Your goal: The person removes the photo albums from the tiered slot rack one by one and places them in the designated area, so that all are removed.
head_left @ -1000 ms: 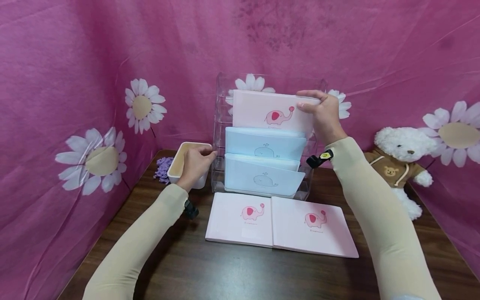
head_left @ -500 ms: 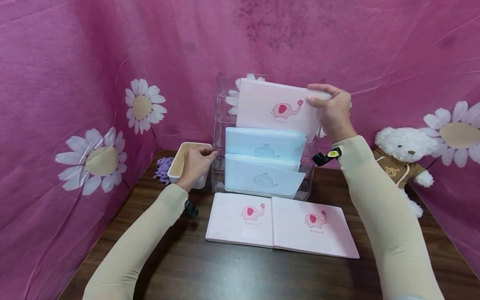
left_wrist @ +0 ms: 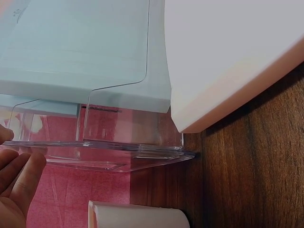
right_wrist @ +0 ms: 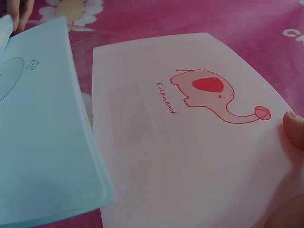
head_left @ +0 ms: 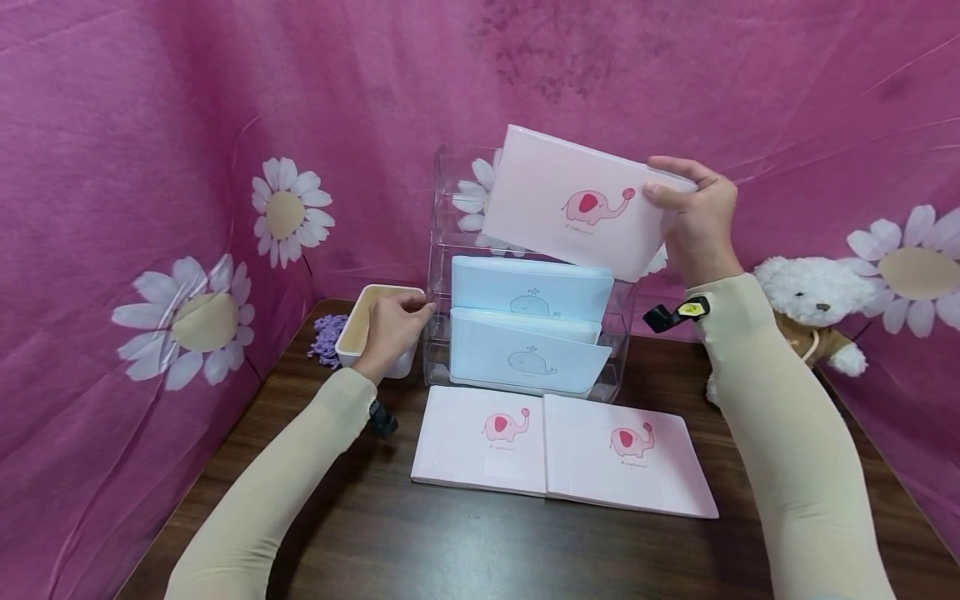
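My right hand (head_left: 701,212) pinches a pink booklet with an elephant drawing (head_left: 551,187) by its upper right corner. The booklet hangs tilted above a clear acrylic rack (head_left: 442,225). Lower in the rack stand two light-blue whale booklets, an upper one (head_left: 487,283) and a front one (head_left: 480,354). My left hand (head_left: 392,329) grips the rack's left side panel, with the thumb on one face and fingers (left_wrist: 28,178) on the other in the left wrist view. Two more pink elephant booklets, the left one (head_left: 457,442) and the right one (head_left: 592,467), lie side by side before the rack.
A white box (head_left: 352,337) stands left of the rack, partly behind my left hand, with a purple yarn-like bundle (head_left: 326,340) beside it. A white teddy bear (head_left: 810,292) sits at the right, partly behind my right sleeve. Pink floral cloth (head_left: 375,100) surrounds the wooden table (head_left: 450,550).
My right hand has lifted the pink booklet up and to the right, out from behind the upper blue booklet, and tilted it. My left hand has stayed on the rack.
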`<action>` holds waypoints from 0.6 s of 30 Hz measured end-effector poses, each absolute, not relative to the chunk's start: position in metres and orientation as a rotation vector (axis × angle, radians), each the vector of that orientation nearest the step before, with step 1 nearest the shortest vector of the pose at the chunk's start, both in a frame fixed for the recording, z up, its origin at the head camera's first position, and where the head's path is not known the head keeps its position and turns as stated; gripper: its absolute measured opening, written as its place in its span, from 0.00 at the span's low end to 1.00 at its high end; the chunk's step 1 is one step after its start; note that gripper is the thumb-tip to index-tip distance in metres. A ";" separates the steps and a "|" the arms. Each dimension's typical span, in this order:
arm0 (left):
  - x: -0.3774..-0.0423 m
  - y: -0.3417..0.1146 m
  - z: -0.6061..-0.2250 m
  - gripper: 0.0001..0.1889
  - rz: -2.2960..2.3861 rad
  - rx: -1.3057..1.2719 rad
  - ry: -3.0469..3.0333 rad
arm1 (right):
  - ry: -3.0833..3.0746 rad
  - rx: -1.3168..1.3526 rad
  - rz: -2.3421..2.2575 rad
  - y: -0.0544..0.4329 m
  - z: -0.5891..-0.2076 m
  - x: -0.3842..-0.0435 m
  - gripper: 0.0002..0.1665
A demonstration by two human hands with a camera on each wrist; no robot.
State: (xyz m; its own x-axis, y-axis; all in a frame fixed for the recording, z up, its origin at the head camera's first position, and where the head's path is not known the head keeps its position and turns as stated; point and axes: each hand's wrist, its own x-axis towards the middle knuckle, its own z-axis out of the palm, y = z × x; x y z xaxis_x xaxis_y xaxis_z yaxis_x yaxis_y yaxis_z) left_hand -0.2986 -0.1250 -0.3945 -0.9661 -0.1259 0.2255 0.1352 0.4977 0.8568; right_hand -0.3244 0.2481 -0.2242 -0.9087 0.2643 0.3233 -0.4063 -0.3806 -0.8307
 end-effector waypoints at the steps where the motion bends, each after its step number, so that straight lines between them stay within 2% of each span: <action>1: -0.299 -0.125 -0.395 0.15 -1.453 -0.008 -2.485 | -1.419 0.190 2.322 0.250 -0.223 -0.323 0.21; 18: -0.299 -0.125 -0.394 0.14 -1.460 -0.022 -2.480 | -1.133 0.202 2.426 0.283 -0.214 -0.298 0.22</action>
State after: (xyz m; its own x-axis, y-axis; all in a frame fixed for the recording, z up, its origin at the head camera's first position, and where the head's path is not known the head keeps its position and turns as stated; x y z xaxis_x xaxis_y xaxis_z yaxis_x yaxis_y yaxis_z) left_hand -0.2985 -0.1253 -0.3935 -0.9652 -0.1196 0.2324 0.1452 0.4940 0.8573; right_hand -0.2982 0.2832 -0.2136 -0.8868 0.3378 0.3153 -0.4586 -0.5595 -0.6904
